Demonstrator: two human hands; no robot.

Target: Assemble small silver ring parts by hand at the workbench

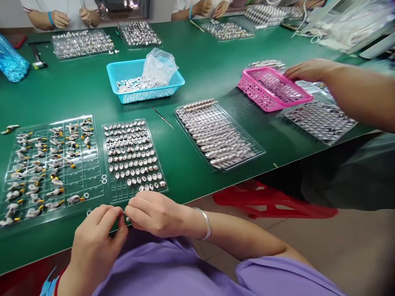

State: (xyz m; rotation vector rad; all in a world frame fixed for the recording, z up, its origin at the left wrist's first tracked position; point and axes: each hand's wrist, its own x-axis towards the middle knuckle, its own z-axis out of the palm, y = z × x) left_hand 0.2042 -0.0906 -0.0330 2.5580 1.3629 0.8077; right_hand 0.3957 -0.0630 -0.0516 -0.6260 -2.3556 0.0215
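Observation:
My left hand (100,234) and my right hand (157,213) meet at the table's front edge, fingers pinched together. A small white earbud part (127,219) shows at my right fingertips; what my left fingers grip is hidden. Just beyond my hands lies a clear tray (148,162) with rows of small white oval earbud caps. Left of it, a larger clear tray (83,174) carries white earbud pieces with yellow-orange ends. Small white rings (104,179) rest at its right side. A pair of metal tweezers (162,117) lies behind the cap tray.
A blue basket (129,98) holds white parts and a plastic bag. To the right lies a tray (222,135) of white stick-like parts. A co-worker's hand (308,70) touches a pink basket (262,96). Other people work across the green table (203,65). A red stool (271,201) stands below.

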